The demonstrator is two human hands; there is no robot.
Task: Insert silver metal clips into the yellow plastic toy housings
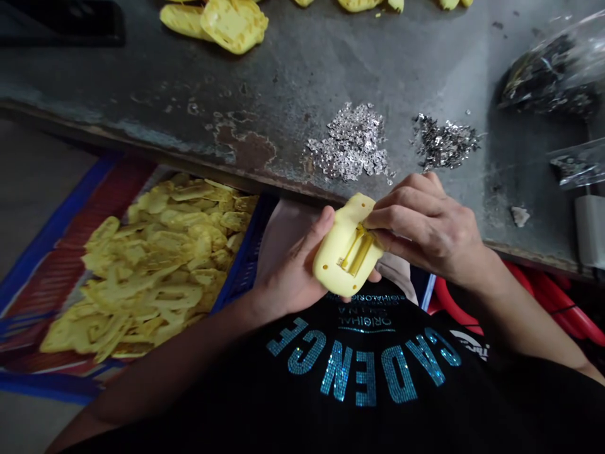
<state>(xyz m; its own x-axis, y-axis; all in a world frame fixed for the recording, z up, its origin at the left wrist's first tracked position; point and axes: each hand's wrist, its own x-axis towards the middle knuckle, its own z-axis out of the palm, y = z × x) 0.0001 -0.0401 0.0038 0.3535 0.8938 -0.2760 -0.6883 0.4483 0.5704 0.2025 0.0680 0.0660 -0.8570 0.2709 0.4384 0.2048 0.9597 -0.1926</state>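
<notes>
A yellow plastic shell (331, 255) with a battery compartment and small screw holes rests in my left hand (297, 271), which grips it from the left and below. My right hand (425, 224) is closed at the compartment's upper end, with thumb and fingers pinched together. Whatever lies between those fingertips is hidden. Just beyond the shell, on the metal table, lie a pile of small shiny metal pieces (352, 142) and a smaller, darker pile of metal pieces (447, 142).
Below the grey table (283, 82), a blue and red crate (101, 195) holds many yellow plastic parts (165, 265). More yellow shells (234, 25) lie along the far side. Clear bags of metal pieces (553, 75) sit at the right. Red tubing (543, 296) shows below the table edge.
</notes>
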